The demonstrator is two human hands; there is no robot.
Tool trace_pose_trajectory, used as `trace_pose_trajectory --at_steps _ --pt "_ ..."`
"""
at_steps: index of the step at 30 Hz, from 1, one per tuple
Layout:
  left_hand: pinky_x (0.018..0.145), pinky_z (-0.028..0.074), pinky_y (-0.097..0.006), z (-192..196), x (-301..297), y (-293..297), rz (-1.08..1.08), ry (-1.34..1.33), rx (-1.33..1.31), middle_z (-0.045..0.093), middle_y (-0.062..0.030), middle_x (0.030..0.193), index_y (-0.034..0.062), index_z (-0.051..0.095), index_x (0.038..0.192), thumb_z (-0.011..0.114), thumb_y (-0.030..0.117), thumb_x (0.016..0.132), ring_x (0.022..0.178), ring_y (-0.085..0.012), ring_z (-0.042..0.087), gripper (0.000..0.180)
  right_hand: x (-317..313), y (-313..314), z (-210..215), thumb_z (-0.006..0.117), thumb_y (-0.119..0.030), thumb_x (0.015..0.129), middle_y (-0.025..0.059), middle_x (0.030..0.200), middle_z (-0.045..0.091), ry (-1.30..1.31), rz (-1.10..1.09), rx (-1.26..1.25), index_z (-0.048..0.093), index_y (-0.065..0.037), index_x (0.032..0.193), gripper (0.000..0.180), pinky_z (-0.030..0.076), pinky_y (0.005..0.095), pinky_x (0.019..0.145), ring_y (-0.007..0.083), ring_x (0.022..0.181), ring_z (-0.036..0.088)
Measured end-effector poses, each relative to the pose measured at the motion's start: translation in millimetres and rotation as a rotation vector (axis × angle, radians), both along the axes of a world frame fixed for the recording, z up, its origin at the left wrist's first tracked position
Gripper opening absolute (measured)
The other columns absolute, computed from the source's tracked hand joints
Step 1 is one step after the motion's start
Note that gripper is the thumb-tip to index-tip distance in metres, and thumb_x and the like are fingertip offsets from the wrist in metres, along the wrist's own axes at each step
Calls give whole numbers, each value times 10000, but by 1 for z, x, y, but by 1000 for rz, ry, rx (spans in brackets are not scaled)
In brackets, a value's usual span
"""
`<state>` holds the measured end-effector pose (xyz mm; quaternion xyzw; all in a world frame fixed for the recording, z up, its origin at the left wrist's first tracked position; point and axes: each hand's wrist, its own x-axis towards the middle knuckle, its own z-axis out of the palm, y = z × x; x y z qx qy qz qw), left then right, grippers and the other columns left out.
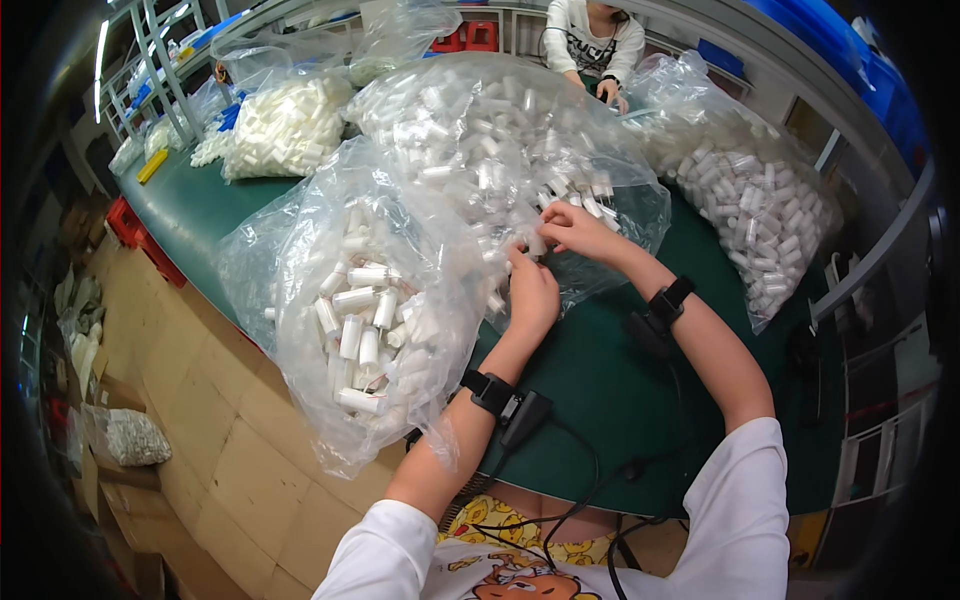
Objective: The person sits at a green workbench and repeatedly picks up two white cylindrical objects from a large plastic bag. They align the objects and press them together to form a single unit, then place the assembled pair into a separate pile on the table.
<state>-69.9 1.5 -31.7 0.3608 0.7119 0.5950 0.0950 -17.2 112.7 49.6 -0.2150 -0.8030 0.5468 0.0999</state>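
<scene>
My left hand and my right hand meet at the mouth of a large clear plastic bag. Both are closed, fingertips pinched close together around something small and pale that I cannot make out. Loose white cylinders lie in the bag's opening just beyond my right hand. Left of my left forearm, a second clear bag holds more white cylinders, some with thin wires. Its film drapes over part of that forearm.
The bags stand on a green table. A full bag of white cylinders sits at the right, another bag of white pieces at the far left. Across the table a person works. Black cables hang from my wrist straps. Red stools stand at the left edge.
</scene>
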Motion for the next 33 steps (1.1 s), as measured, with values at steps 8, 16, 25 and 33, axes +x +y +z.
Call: trace_pose_trajectory --at_steps 8,16,25,33 --pt "609 471 -298 12 3 -7 -54 -3 -39 549 -118 781 -13 245 1178 573 -6 743 631 -183 577 544 32 9 11 585 -268 873 69 992 576 51 -147 -294 520 -36 1031 288 487 305 782 175 878 597" --pt "701 466 -308 30 14 -11 -195 206 27 517 -121 951 43 409 1150 724 89 695 808 -198 549 556 98 -1 19 525 -246 914 106 1071 556 196 -146 -840 525 -38 1064 256 461 374 863 279 937 574" --pt "788 426 -299 45 23 -12 -482 291 200 525 -93 1001 93 530 1129 618 96 820 898 -193 515 322 130 -25 -3 484 -266 937 91 1112 567 445 -281 -920 526 -53 1087 263 433 363 863 219 986 554" --pt "799 449 -341 33 27 -3 -614 -705 320 582 -125 885 41 452 981 428 166 881 828 -242 571 162 148 -48 -19 550 -166 910 83 993 594 468 -382 -413 508 -5 1088 244 465 256 800 131 906 594"
